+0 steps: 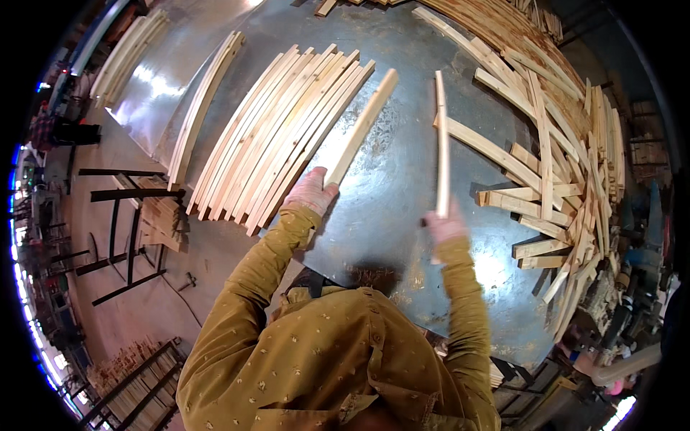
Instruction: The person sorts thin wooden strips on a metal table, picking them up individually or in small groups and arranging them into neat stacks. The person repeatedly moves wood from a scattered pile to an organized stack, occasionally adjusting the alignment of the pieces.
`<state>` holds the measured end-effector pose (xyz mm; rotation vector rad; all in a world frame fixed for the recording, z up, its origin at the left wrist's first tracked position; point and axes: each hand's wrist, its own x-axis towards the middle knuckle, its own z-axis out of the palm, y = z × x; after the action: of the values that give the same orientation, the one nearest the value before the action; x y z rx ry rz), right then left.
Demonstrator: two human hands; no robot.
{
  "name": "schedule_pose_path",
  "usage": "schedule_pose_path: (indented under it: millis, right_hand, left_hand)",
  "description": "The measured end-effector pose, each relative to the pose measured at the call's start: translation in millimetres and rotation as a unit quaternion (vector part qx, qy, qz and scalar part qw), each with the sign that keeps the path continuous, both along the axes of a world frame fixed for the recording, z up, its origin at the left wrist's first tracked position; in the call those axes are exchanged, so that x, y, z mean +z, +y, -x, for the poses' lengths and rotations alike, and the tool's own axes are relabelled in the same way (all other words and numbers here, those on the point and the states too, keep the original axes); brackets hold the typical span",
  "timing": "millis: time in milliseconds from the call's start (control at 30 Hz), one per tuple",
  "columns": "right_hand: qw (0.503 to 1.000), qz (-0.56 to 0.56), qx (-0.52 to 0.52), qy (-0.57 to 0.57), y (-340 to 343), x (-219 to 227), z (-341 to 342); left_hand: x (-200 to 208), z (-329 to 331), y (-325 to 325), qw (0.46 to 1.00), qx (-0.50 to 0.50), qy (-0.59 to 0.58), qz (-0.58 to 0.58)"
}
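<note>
My left hand (312,192) is closed around the near end of a pale wooden strip (361,128), which slants away to the far right. Just left of it lies a row of several similar wooden strips (277,136), side by side. My right hand (445,223), a little blurred, grips the near end of another wooden strip (442,144) that points almost straight away from me. Beside that strip's far part, a loose board (496,149) reaches out of the pile on the right. Both strips are over the metal table (381,215).
A jumbled pile of wooden strips (546,144) covers the table's right side, with a large wood sheet (496,29) behind. More strips (205,108) lie at the far left. Black metal stands (129,237) and a wood-filled rack (136,373) stand on the floor to the left.
</note>
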<state>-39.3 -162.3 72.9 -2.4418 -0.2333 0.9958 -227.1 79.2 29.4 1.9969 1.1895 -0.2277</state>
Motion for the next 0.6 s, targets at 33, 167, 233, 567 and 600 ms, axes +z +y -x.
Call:
schedule_pose_path:
  millis: [33, 167, 233, 567, 600]
  right_hand:
    - [0.999, -0.034, -0.030, -0.026, 12.2, -34.3, 26.6]
    - [0.965, 0.022, 0.248, 0.081, 125.8, -56.6, 106.2]
    - [0.907, 0.048, 0.394, 0.142, 135.7, -45.4, 81.1]
    - [0.858, 0.240, 0.265, -0.369, -39.2, -65.1, -252.5]
    - [0.838, 0.201, 0.311, -0.401, -33.6, -58.5, -242.8]
  left_hand:
    - [8.7, -14.8, 8.5, 0.999, 0.008, 0.010, 0.036]
    - [-11.7, -17.9, 14.8, 0.991, -0.036, -0.122, 0.044]
    - [-41.6, -5.8, 10.6, 0.995, -0.051, -0.050, -0.075]
    - [-41.6, 4.2, 11.3, 0.896, -0.121, 0.109, -0.413]
    - [-45.1, 5.4, 9.0, 0.881, -0.120, 0.103, -0.446]
